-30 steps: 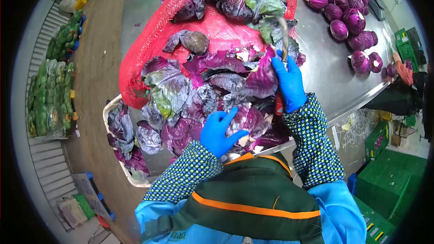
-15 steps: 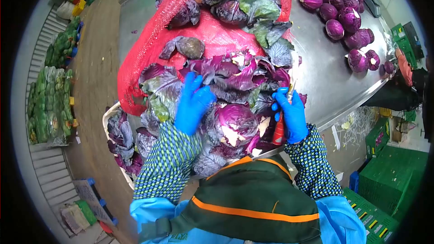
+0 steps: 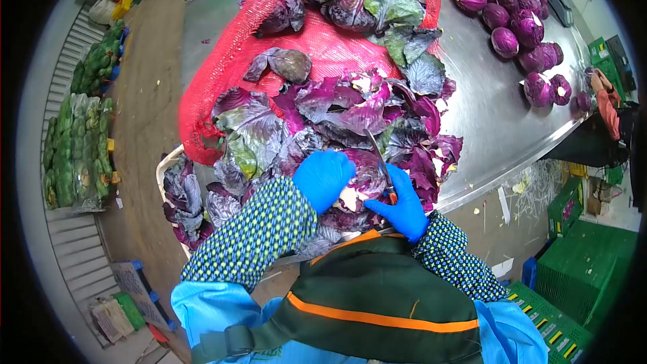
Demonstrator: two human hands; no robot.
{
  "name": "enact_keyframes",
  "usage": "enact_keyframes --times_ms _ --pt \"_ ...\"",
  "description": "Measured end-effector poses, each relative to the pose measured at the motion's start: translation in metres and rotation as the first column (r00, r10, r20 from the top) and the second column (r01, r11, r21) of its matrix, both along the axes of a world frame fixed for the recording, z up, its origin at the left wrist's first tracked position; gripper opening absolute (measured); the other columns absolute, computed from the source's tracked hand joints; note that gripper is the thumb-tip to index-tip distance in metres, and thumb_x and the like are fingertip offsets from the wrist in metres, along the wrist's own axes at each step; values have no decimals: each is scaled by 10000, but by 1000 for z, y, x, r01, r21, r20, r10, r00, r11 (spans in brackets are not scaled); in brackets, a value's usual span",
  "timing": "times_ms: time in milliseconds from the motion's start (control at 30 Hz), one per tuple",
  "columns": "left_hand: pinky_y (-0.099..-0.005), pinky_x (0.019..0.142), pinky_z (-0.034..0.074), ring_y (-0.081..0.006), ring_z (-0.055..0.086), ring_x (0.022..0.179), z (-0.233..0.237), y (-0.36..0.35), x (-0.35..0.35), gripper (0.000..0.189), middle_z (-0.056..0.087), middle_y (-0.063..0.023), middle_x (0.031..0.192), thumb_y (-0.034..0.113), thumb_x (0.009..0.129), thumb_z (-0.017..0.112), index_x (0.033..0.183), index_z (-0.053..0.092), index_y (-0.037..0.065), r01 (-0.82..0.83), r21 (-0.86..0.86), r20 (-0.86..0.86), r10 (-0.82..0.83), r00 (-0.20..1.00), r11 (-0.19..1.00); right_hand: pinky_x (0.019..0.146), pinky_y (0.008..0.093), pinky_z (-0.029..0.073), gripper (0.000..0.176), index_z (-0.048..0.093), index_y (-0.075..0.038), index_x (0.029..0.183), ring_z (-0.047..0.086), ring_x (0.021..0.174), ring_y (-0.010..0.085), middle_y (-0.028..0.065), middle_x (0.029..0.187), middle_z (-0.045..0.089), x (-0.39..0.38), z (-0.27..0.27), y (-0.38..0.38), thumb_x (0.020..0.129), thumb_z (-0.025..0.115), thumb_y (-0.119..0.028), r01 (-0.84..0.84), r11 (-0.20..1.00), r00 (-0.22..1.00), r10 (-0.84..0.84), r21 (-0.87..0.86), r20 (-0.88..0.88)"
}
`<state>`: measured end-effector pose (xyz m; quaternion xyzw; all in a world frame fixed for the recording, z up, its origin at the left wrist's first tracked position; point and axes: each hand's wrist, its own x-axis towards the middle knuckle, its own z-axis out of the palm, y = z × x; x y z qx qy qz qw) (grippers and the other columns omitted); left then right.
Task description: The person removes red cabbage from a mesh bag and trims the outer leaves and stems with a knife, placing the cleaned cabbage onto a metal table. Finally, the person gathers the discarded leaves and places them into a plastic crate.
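A red cabbage (image 3: pixel 367 174) with a pale cut stem end lies close to my body, among loose leaves. My left hand (image 3: pixel 323 178), in a blue glove, presses curled fingers against its left side. In my right hand (image 3: pixel 404 207), also blue-gloved, is a knife (image 3: pixel 379 154) with a red handle and a slim curved blade. The blade points up and away from me, over the right side of the cabbage. Purple and green outer leaves (image 3: pixel 253 131) are heaped around and beyond both hands. The fingertips of my left hand are partly hidden.
A red mesh sack (image 3: pixel 337 47) lies on the metal table (image 3: pixel 465 121), with untrimmed cabbages (image 3: pixel 350 12) at its far end. Trimmed red cabbages (image 3: pixel 529 27) are piled at the right. A leaf-filled container (image 3: pixel 164 170) stands at left. Another person's hand (image 3: pixel 596 82) shows far right.
My left hand has moved right and down onto the cabbage and closed. My right hand has brought the knife left, from beside the leaves to over the cabbage.
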<state>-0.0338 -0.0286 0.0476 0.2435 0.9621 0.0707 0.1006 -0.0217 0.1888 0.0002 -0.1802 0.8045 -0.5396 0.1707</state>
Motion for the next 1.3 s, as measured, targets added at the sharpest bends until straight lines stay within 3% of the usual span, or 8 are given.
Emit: enact_keyframes --times_ms 67,133,233,300,467,700,1133,1300 --pt "-370 769 443 -255 573 881 -30 -9 -11 182 600 -92 940 206 829 595 958 585 78 -326 318 64 323 944 890 1015 377 342 766 361 -48 1348 404 1220 309 186 1305 403 -2 0 2 712 760 -197 -24 999 999 25 35 -23" --pt "-408 909 406 -317 502 1094 -23 -30 -28 358 542 -124 1174 255 834 628 1136 540 86 -794 506 553 580 598 336 1014 370 344 764 363 -45 1348 414 1218 298 181 1307 412 -4 -5 4 713 760 -194 -31 998 999 33 62 -43" --pt "-457 1030 304 -362 341 1261 -9 -23 -6 659 392 -146 1356 323 730 735 1298 453 145 -123 520 175 35 984 845 1004 352 355 762 362 -49 1355 450 1195 275 176 1302 440 -10 -6 10 719 757 -193 28 994 985 -9 -110 172" --pt "-474 1082 216 -389 216 1326 -29 -13 12 991 211 -201 1440 399 594 813 1404 292 169 -223 533 357 22 934 816 1000 336 364 785 348 -65 1369 480 1172 255 174 1302 461 -21 9 15 719 761 -216 34 992 902 22 -121 431" --pt "-463 1057 263 -383 289 1275 -36 26 32 1048 288 -226 1375 397 549 841 1394 294 106 -599 536 369 473 800 595 644 330 433 409 467 -99 1311 524 719 190 82 754 462 -5 13 24 905 512 -122 159 987 976 -155 13 -154" --pt "-457 1029 292 -365 357 1216 -31 46 28 1050 357 -225 1318 406 546 841 1384 310 62 -644 490 311 573 759 587 589 426 473 431 423 -267 1337 582 663 310 144 788 530 -39 26 6 915 472 -344 -24 865 989 93 501 -113" --pt "-455 1001 317 -362 415 1149 -41 39 4 1005 454 -236 1207 512 565 795 1350 361 59 -639 558 355 544 760 529 874 393 448 439 434 -194 1330 561 1031 349 228 1119 570 -72 27 14 929 428 -374 -13 986 997 27 169 -79" --pt "-444 1003 315 -364 414 1150 -43 45 9 997 447 -235 1214 500 569 797 1342 369 39 -664 549 330 599 730 507 884 404 447 450 370 -229 1368 573 1005 359 211 1117 578 -72 37 11 943 391 -374 -192 819 972 236 541 -13"
